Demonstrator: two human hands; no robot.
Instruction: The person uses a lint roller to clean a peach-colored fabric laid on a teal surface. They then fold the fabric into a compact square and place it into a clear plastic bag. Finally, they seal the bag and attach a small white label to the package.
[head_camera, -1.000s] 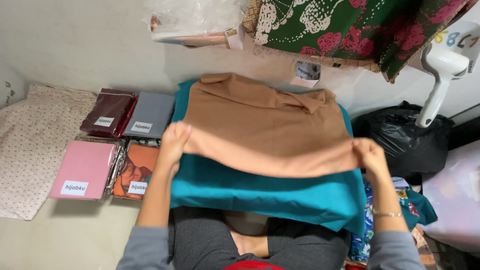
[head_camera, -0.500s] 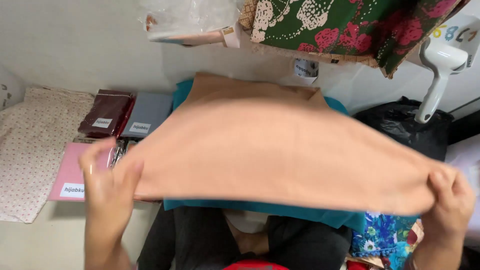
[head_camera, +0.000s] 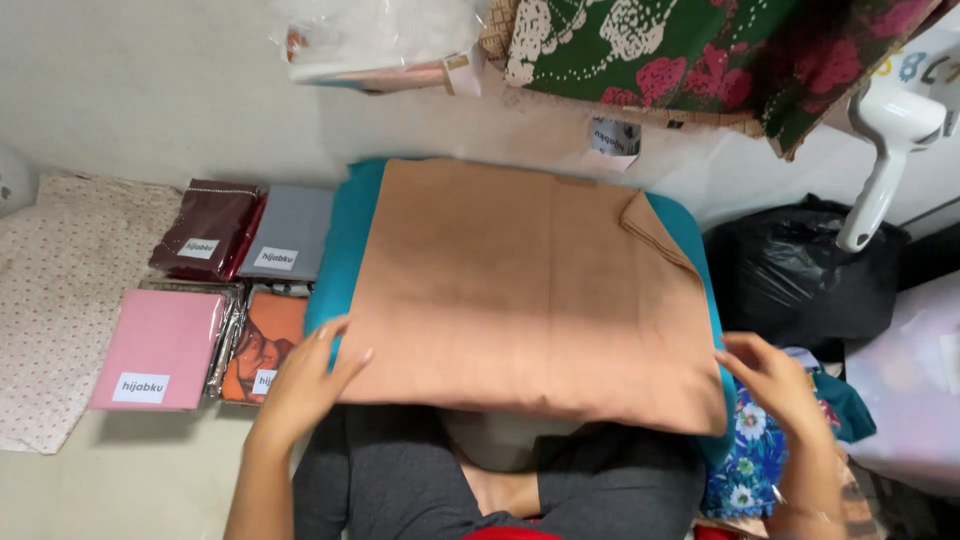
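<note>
A dotted cream cloth (head_camera: 50, 300) lies on the floor at far left, beside four flat packets of folded fabric set in two rows: a maroon packet (head_camera: 207, 230) and a grey packet (head_camera: 288, 235) behind, a pink packet (head_camera: 160, 350) and an orange packet (head_camera: 262, 342) in front, each bearing a small white label. Next to them, a person seated on the floor works over a teal cushion (head_camera: 340, 260) that rests across the lap. A tan cloth (head_camera: 520, 290) lies folded flat on the cushion and covers nearly all of it, with one corner turned over at the upper right. The left hand (head_camera: 305, 385) lies palm down with fingers spread, pressing the cloth's near left corner. The right hand (head_camera: 775, 380) sits at the cloth's near right corner, fingers loosely spread and touching the edge; whether it pinches the fabric cannot be told. Behind the cushion, a clear plastic bag (head_camera: 370, 40) and a green floral fabric (head_camera: 720, 60) hang along the wall. To the right stand a black plastic bag (head_camera: 800, 280) and, above it, a white handheld appliance (head_camera: 890, 150). A blue floral cloth (head_camera: 750, 470) lies under the right forearm.
</note>
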